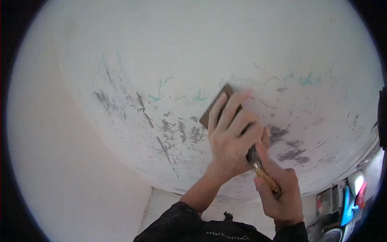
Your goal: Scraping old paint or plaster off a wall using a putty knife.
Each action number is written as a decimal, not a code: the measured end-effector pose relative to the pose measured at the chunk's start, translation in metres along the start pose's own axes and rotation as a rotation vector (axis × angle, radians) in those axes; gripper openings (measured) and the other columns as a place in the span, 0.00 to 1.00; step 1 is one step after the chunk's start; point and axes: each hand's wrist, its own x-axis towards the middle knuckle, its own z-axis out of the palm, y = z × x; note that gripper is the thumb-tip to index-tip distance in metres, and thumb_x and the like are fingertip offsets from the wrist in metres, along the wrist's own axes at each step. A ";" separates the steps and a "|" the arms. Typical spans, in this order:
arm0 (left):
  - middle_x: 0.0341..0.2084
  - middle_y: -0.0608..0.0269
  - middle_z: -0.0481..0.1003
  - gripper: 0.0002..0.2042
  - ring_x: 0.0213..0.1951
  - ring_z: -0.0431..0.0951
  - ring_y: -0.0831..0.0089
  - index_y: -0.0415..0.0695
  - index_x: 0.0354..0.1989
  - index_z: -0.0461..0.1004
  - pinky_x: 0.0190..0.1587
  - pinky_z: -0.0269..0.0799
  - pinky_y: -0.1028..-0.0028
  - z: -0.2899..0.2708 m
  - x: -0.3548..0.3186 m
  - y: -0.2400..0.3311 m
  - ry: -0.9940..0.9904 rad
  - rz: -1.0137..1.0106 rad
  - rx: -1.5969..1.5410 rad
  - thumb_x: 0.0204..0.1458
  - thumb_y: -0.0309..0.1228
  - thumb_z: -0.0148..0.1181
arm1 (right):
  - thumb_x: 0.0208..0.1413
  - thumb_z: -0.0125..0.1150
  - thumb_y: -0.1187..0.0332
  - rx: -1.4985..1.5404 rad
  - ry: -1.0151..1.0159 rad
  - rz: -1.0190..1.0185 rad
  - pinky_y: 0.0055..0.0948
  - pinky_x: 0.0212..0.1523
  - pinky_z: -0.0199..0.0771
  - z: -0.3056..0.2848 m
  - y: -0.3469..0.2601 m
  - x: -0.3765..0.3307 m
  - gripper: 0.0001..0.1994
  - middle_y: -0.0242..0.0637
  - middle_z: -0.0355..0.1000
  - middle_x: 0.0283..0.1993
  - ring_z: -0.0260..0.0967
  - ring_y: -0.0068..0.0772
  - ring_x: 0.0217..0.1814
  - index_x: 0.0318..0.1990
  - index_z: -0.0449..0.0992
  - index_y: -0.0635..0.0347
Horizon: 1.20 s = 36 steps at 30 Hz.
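Note:
A scraper with a wide dark-brown blade [214, 109] lies against the white wall at the middle of the head view. My left hand [229, 139] covers much of the blade, its bent fingers pressing on the blade's back. Lower right of it, my right hand [284, 197] is closed round the scraper's worn yellow-brown handle [267, 178]. A dark neck [254, 156] shows between the two hands. Most of the blade's lower part is hidden under my left hand. Grey scuffed patches [171, 131] and greenish flecks [199, 95] mark the wall around the blade.
A plain pale wall [76, 161] meets the scuffed one at the left. Light floor tiles [161, 205] show below. At the lower right stand assorted items, among them a blue object [346, 205], a red one [361, 195] and a white rounded one [355, 182].

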 end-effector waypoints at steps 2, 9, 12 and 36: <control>0.29 0.65 0.71 0.07 0.56 0.74 0.55 0.47 0.19 0.72 0.61 0.61 0.47 -0.003 0.001 0.001 0.024 -0.031 -0.021 0.39 0.30 0.66 | 0.58 0.53 0.78 -0.028 -0.006 -0.001 0.26 0.30 0.68 -0.001 -0.002 0.000 0.30 0.48 0.71 0.24 0.73 0.29 0.24 0.70 0.58 0.66; 0.29 0.64 0.71 0.07 0.56 0.74 0.55 0.46 0.20 0.72 0.61 0.62 0.47 -0.005 0.007 0.000 0.007 -0.079 -0.036 0.38 0.30 0.66 | 0.58 0.52 0.78 -0.001 0.004 0.022 0.24 0.30 0.67 0.002 -0.003 0.003 0.30 0.46 0.70 0.23 0.69 0.21 0.26 0.70 0.59 0.66; 0.29 0.64 0.71 0.07 0.56 0.73 0.56 0.46 0.20 0.72 0.61 0.61 0.48 -0.007 0.008 -0.002 0.011 0.045 -0.066 0.38 0.30 0.66 | 0.58 0.53 0.77 -0.002 0.057 -0.038 0.23 0.29 0.65 0.010 -0.004 0.003 0.30 0.46 0.70 0.23 0.67 0.19 0.25 0.69 0.59 0.66; 0.29 0.65 0.71 0.07 0.56 0.74 0.57 0.47 0.19 0.71 0.60 0.61 0.48 -0.005 0.016 -0.003 -0.016 -0.050 -0.067 0.38 0.29 0.65 | 0.59 0.53 0.76 0.044 0.080 0.010 0.22 0.27 0.62 0.009 -0.004 0.002 0.30 0.44 0.68 0.22 0.62 0.15 0.25 0.70 0.58 0.65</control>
